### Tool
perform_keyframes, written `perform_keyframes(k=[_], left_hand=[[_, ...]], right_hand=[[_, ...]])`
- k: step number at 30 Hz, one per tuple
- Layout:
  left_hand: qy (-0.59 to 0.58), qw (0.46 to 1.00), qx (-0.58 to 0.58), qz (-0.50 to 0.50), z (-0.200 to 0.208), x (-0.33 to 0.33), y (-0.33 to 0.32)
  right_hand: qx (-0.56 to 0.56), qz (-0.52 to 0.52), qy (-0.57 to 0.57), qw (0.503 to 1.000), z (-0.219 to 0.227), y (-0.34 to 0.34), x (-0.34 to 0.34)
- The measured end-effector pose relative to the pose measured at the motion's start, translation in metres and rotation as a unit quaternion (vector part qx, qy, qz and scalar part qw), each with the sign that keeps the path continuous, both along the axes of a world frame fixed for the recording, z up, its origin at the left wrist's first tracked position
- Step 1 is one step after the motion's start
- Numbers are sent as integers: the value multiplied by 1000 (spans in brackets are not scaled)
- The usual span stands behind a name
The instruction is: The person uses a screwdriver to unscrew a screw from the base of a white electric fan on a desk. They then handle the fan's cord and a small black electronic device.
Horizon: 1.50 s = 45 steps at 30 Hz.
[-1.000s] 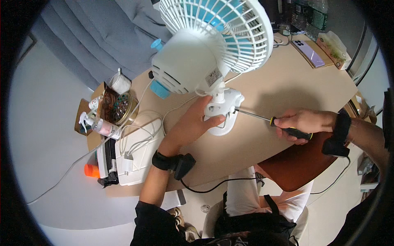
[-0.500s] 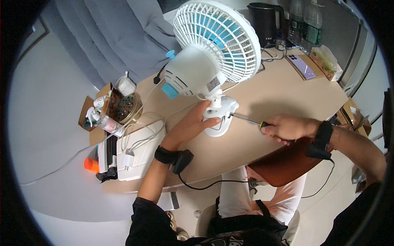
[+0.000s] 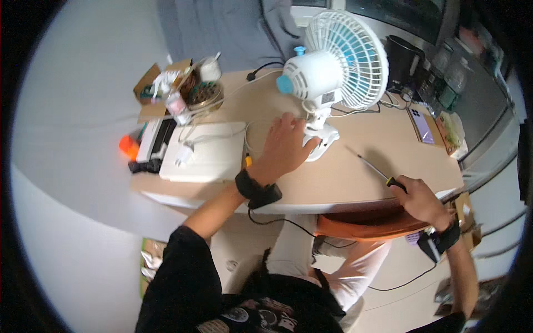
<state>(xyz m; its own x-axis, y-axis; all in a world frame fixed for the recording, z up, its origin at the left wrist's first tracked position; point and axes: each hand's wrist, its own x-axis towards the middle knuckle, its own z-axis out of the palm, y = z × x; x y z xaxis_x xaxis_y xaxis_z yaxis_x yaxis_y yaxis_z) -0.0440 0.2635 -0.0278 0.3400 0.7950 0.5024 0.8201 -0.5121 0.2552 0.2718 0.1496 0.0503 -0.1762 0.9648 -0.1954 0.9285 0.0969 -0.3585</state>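
Taking directions from the middle of the view, a pale wood-toned desk (image 3: 361, 172) stretches across a small room, a grey curtain (image 3: 216, 33) hanging at 11 o'clock, a dark window (image 3: 413, 14) between 1 and 2, and a light-coloured floor (image 3: 241, 244) below at 6 to 7. On the desk at 10 o'clock stand an open cardboard box (image 3: 145, 93), a spray bottle (image 3: 176, 105) and a round tin (image 3: 205, 96); between 9 and 10 lies a flat white slab (image 3: 219, 150) with a white charger (image 3: 185, 151) on it. Toward 2 stand a black kettle (image 3: 402, 61) and clear bottles (image 3: 454, 83), with a purple phone (image 3: 422, 126) and a tissue box (image 3: 451, 136) nearer 3. The white fan (image 3: 313, 75) stands upright, its head at 1 o'clock from the left hand (image 3: 286, 145) and its base at 3; that hand's fingers are spread apart, the thumb overlapping the base's edge, though actual contact cannot be told. The right hand (image 3: 419, 195) is closed around the handle of a screwdriver (image 3: 387, 177), whose shaft points to that hand's 10 o'clock, toward the fan base, with its tip clear of it.
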Motion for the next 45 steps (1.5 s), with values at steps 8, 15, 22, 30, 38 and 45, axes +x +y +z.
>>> perform_keyframes(k=[8, 15, 22, 30, 38, 45], left_hand=[[-120, 983, -134, 36, -14, 22, 34], [-114, 973, -170, -109, 5, -5, 44], [6, 975, -164, -149, 18, -58, 90], [102, 964, -205, -135, 47, -70, 107], [-152, 974, -167, -28, -10, -22, 116], [-273, 945, -135, -118, 0, -29, 101]], right_hand=[[197, -50, 22, 979, -48, -21, 23], [251, -76, 11, 965, -74, -32, 33], [264, -55, -11, 963, -74, -33, 32], [301, -74, 5, 951, -78, -35, 30], [301, -81, -6, 950, -77, -35, 30], [269, -94, 28, 958, -74, -32, 33]])
